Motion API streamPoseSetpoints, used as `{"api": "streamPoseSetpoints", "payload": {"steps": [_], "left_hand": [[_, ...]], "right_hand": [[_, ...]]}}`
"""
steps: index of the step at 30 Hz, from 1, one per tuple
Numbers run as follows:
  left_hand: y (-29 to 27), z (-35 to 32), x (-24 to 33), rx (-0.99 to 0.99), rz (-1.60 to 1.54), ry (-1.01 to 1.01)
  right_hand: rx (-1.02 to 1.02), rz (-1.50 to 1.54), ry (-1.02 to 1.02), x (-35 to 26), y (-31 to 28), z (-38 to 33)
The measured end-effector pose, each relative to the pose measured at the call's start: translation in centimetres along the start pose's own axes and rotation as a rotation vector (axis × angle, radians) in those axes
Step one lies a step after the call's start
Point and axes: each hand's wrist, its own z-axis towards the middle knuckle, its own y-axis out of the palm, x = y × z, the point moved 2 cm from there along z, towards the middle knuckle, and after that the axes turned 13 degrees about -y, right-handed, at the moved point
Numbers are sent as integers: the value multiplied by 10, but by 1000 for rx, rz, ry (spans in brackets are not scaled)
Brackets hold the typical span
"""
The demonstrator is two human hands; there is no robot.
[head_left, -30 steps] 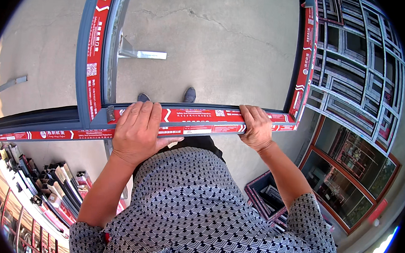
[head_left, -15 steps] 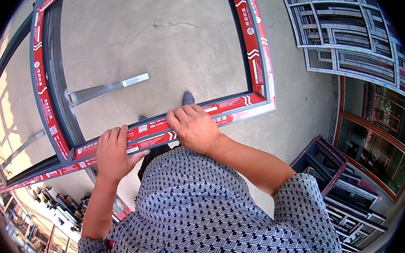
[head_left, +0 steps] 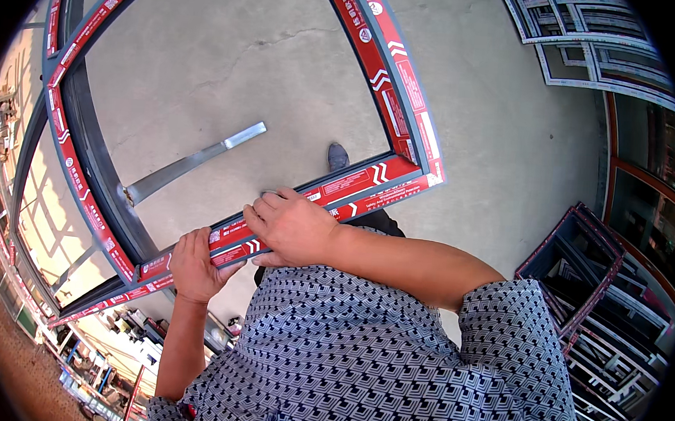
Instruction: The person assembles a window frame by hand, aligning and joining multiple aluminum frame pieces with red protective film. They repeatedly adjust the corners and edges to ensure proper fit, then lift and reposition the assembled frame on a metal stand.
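Large dark frame: its near bar (head_left: 355, 182) runs slantwise in front of the person's waist, and the rest reaches away over the concrete floor (head_left: 483, 142).
Left hand (head_left: 196, 267): grips the near bar close to the left corner, fingers over the top, thumb along the near side.
Right hand (head_left: 293, 223): also closed on that bar, just right of the left hand, fingers curled over it, thumb at the near edge.
Frame's progress: the near corners look joined and the red film (head_left: 391, 109) is still on the bars; the floor shows through the main opening. Whether any work on it remains, I cannot tell.
Left side: a narrower frame section (head_left: 31, 154) adjoins the main opening.
Inside the opening, in view: a flat metal strip (head_left: 184, 164) and a dark shoe (head_left: 338, 156).
Containers: only a dark box-shaped frame (head_left: 611, 265) at right resembles one; its contents are unclear.
Upper right: pale frames (head_left: 598, 68), grouped together.
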Motion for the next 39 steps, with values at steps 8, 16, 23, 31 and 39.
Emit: {"api": "streamPoseSetpoints", "payload": {"steps": [8,16,23,31,39], "left_hand": [[-1,-2,3,51,1,-22],[4,-5,4,138,-17,-11],[6,-5,7,235,-100,7],[6,-10,6,192,-117,-43],[10,-18,5,237,-179,-46]], "right_hand": [[-623,335,516,70,-71,6],[-925,696,998,109,-72,-11],[-983,658,955,103,-75,-2],[-984,557,1105,103,-71,-3],[-992,511,1098,132,-53,-33]]}}
